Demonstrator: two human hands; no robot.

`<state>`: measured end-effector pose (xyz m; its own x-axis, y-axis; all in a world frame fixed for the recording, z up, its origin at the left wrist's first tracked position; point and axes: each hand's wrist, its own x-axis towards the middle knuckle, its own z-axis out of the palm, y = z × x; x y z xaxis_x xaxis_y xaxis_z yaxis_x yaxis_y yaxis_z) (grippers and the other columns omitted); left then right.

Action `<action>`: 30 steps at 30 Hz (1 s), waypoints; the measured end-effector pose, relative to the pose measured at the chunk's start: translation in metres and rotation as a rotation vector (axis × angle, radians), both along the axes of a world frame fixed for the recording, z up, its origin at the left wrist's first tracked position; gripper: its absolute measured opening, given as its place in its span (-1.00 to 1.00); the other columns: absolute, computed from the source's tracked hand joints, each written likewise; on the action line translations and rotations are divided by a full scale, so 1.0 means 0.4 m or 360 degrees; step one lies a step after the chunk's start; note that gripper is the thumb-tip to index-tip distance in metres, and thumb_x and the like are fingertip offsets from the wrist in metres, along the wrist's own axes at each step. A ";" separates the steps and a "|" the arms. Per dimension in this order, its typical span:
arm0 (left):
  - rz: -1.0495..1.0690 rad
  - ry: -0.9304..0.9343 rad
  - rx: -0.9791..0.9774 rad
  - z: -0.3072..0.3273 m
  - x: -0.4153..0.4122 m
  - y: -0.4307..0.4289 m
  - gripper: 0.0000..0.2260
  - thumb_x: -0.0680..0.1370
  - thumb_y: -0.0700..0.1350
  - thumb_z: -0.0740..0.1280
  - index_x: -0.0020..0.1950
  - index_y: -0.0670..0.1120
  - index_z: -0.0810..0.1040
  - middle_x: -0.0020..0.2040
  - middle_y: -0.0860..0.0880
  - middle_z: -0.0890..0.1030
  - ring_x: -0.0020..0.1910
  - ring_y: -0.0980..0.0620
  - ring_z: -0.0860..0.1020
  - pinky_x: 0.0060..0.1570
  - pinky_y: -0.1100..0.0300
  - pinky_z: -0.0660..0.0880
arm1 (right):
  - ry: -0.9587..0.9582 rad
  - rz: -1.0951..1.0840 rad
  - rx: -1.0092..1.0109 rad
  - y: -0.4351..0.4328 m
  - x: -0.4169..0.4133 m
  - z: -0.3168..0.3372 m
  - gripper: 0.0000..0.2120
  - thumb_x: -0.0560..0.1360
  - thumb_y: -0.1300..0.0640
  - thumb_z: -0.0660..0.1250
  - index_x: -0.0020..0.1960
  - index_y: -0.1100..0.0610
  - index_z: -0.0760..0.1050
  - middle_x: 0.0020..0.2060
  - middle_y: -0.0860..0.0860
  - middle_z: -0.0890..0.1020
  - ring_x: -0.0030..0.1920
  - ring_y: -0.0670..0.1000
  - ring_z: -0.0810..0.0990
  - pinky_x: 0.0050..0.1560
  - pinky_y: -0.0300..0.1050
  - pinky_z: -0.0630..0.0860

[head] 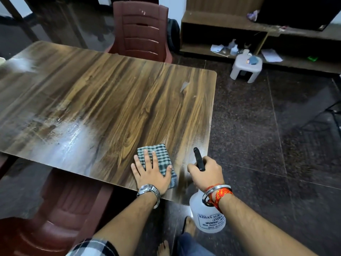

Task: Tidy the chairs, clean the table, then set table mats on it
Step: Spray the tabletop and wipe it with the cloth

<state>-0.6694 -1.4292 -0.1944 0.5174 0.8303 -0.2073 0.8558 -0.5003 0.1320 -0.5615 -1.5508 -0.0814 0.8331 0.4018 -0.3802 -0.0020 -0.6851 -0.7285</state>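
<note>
A wood-grain table (114, 93) fills the middle of the view, with a wet shiny patch near its front left. My left hand (151, 172) presses flat on a folded green-and-white checked cloth (158, 154) at the table's near edge. My right hand (204, 172) grips the black trigger head of a clear spray bottle (206, 217), held just off the table's near right corner. One maroon plastic chair (142, 30) stands pushed in at the far side. Another maroon chair (55, 209) sits under the near left edge.
A small white stool (246, 68) with small items on it stands on the dark tiled floor to the right. Behind it runs a low wooden shelf unit (258, 28) holding papers and bottles. My bare feet show below the bottle.
</note>
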 end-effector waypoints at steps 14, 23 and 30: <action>-0.0046 0.0049 0.0026 0.001 0.464 0.239 -0.24 0.51 0.40 -0.13 0.58 0.00 -0.14 0.57 -0.10 -0.23 0.49 -0.29 -0.31 0.43 -0.15 -0.38 | 0.0011 0.0024 0.0094 0.218 0.320 0.006 -0.67 0.21 -0.12 0.29 -0.31 0.17 0.50 -0.36 0.14 0.64 -0.33 0.21 0.65 -0.26 0.12 0.65; -0.0114 0.0003 0.0043 -0.019 0.744 0.421 -0.24 0.52 0.39 -0.10 0.59 -0.01 -0.12 0.58 -0.12 -0.22 0.50 -0.29 -0.30 0.44 -0.13 -0.36 | -0.0072 -0.0009 0.0115 0.384 0.548 -0.005 -0.69 0.35 -0.12 0.37 -0.33 0.12 0.46 -0.31 0.15 0.66 -0.24 0.24 0.66 -0.17 0.07 0.63; -0.0247 0.0008 0.0075 -0.037 0.955 0.576 -0.20 0.47 0.44 -0.15 0.58 0.02 -0.12 0.58 -0.09 -0.20 0.50 -0.29 -0.28 0.44 -0.16 -0.32 | -0.0094 -0.0103 0.0065 0.411 0.638 -0.042 -0.69 0.19 -0.12 0.29 -0.31 0.14 0.47 -0.41 0.12 0.64 -0.33 0.23 0.64 -0.22 0.13 0.64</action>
<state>-0.2873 -1.1989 -0.2091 0.6395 0.7491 -0.1730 0.7681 -0.6323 0.1015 -0.3061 -1.3864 -0.0983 0.8782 0.3607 -0.3141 -0.0016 -0.6545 -0.7560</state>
